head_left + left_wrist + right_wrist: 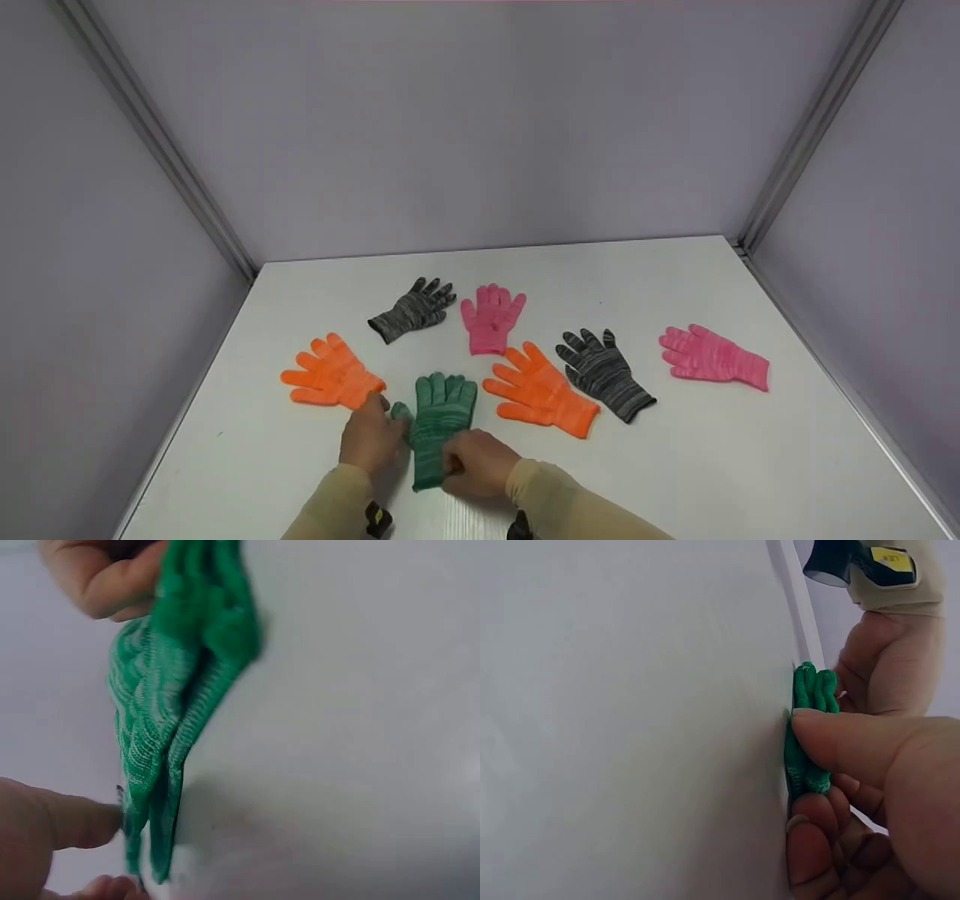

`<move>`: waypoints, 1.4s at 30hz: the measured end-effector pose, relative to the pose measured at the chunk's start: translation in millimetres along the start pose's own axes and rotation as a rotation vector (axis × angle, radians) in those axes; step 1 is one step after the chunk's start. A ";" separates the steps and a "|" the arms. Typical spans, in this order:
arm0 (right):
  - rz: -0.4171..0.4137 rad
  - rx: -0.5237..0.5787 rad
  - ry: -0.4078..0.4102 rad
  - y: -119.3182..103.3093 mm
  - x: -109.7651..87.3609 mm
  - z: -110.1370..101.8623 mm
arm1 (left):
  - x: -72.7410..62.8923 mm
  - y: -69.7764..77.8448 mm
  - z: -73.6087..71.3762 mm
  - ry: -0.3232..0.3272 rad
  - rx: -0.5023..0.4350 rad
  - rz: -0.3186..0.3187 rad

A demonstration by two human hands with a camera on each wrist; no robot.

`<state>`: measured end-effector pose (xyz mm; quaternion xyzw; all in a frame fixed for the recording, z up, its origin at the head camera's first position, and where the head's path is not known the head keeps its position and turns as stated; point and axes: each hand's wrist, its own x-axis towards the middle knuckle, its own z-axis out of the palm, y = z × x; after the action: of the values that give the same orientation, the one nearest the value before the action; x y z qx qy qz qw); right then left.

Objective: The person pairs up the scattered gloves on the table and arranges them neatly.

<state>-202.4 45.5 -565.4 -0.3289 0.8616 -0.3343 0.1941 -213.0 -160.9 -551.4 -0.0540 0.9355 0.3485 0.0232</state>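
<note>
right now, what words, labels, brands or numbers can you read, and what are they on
Nothing is legible.
Yellow label, on the black device at the left sleeve: dark marks, too small and blurred to read.
Gloves: no lettering seen.

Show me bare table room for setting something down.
The table is bare on the near side of the rightmost pink glove, right of the right hand, and left of the left sleeve. It's crowded around the green glove or gloves, with both orange gloves nearby.
</note>
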 end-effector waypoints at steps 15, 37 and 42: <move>0.032 -0.038 0.015 -1.5 1.5 1.9 | -7.5 9.1 25.9 -0.165 0.239 0.563; 0.048 0.056 0.031 -3.7 -1.3 -0.4 | -7.5 14.9 25.0 -0.130 0.367 0.470; 0.090 0.049 0.038 -3.5 0.0 -3.3 | -5.6 16.4 21.7 -0.099 0.347 0.417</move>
<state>-202.7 45.0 -560.7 -0.2785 0.8706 -0.3525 0.2006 -209.2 -133.9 -556.6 0.1619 0.9698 0.1825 0.0056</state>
